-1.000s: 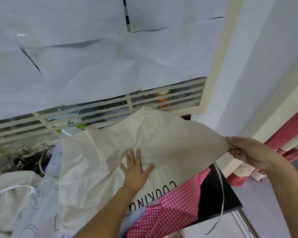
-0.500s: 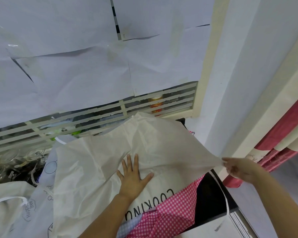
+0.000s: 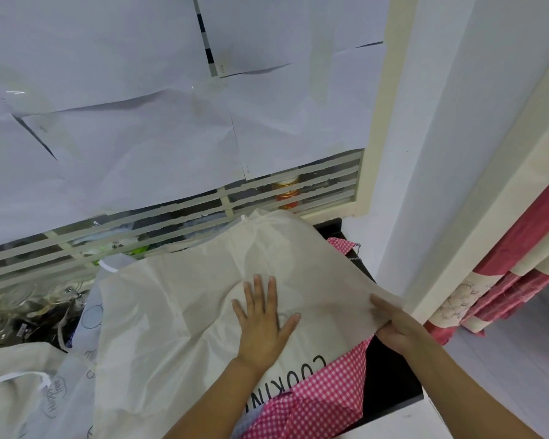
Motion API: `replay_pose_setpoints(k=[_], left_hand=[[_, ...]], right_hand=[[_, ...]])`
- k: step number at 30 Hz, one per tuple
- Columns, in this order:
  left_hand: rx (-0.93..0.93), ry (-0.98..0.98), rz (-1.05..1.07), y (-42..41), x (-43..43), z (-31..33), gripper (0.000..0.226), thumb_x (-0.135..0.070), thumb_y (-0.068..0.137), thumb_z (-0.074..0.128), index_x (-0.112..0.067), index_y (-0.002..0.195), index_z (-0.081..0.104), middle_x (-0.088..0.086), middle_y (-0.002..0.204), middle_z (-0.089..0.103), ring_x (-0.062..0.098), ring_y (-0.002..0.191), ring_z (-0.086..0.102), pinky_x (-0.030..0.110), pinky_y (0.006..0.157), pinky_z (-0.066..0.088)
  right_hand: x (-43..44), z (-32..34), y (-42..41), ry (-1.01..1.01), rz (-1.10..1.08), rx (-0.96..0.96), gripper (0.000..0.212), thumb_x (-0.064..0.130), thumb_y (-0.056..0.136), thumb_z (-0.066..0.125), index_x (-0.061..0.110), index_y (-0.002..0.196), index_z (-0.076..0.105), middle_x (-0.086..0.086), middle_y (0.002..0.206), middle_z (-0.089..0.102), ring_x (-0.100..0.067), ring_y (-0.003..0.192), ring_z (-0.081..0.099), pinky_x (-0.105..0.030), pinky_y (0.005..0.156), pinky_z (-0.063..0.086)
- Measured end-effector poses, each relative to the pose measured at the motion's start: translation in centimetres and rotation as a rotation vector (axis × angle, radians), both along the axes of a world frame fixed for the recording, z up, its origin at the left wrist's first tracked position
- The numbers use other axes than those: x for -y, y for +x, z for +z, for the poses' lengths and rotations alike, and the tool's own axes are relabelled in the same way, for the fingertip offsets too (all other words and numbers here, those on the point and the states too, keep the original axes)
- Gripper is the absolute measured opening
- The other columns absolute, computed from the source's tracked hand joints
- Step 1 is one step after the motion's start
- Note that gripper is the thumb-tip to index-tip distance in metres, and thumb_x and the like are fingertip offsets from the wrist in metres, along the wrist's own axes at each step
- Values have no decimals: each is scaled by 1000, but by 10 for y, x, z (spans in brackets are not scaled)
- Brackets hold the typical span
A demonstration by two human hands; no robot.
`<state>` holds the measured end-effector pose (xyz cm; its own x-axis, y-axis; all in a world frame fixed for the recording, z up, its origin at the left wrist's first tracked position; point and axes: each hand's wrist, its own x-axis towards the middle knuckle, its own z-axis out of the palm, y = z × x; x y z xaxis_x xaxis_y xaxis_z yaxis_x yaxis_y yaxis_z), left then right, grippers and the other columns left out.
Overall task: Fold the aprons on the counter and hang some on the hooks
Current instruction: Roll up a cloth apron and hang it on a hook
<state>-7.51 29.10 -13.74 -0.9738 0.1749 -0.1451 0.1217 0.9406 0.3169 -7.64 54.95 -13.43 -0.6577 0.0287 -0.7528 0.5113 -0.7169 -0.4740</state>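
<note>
A: Status?
B: Over the pink checked cloth apron point(image 3: 324, 394), our left hand point(image 3: 260, 324) presses flat, fingers point(image 3: 257, 289) spread, on the cream "COOKING" fabric apron point(image 3: 178, 296) lying on the black counter point(image 3: 390, 384); our right hand point(image 3: 396, 327) pinches its right edge.
A: Hazard?
B: Uneven pull may skew our fold.

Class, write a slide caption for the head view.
The left hand presses on the cream apron while the right hand grips its edge.
</note>
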Motion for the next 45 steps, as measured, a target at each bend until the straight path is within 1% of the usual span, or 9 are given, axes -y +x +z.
replay_pose_setpoints(k=[3,11,16,23,28,31,33,36,45], left_hand=[[5,7,-3,4,-13,-2,83,-75,71,-25,-31,141,-34,-2,145,-47,21,135,-43,49,106,-28],[75,17,21,-1,-23,-9,90,-81,65,-23,-33,139,-36,-1,144,-47,26,132,-43,53,106,-25],[108,-22,-28,-9,-34,-10,98,-86,63,-11,-31,140,-35,3,145,-47,26,129,-49,57,105,-23],[291,-54,28,-26,-47,0,122,-84,65,50,-36,143,-31,2,142,-49,32,134,-39,68,104,-16],[491,443,143,-38,-24,50,118,-82,60,59,-30,154,10,-1,162,-1,23,148,3,53,118,7],[507,1015,365,-29,18,91,71,-71,84,47,-12,122,59,9,120,67,13,101,66,26,87,52],[540,1303,513,-19,58,106,59,-56,97,30,-7,111,60,8,89,75,15,75,72,23,59,55],[593,1501,502,3,117,119,80,-71,86,23,-9,125,54,15,114,69,26,98,69,33,72,59],[208,492,509,37,169,88,35,-21,73,80,-13,99,58,-6,89,62,21,92,62,17,62,44]], right_hand=[[1,11,-7,34,-57,-38,24,22,84,70,6,101,64,-12,81,73,-25,81,66,-40,71,52],[-41,24,10,-35,-282,-318,30,22,98,48,14,93,77,-3,94,75,-16,84,72,-34,68,60],[-50,21,15,-8,-320,-179,54,36,73,65,10,119,60,-4,91,75,-17,78,72,-37,60,60],[-27,76,21,7,1,-392,38,34,95,46,17,89,79,-6,106,72,-18,89,72,-31,62,59],[33,143,43,45,376,-630,48,48,59,83,21,99,77,-8,112,70,-21,98,69,-30,69,57],[81,158,54,137,829,-756,53,56,69,76,24,110,73,0,111,70,-17,102,66,-29,84,54],[121,154,63,260,1109,-774,26,40,90,58,34,115,64,20,104,68,5,96,61,-15,87,48],[177,119,71,500,1373,-774,31,34,98,50,40,128,54,31,128,51,19,117,42,-14,108,29],[254,43,76,905,1753,-950,72,81,76,40,45,138,42,13,150,38,6,143,4,-32,119,6]])
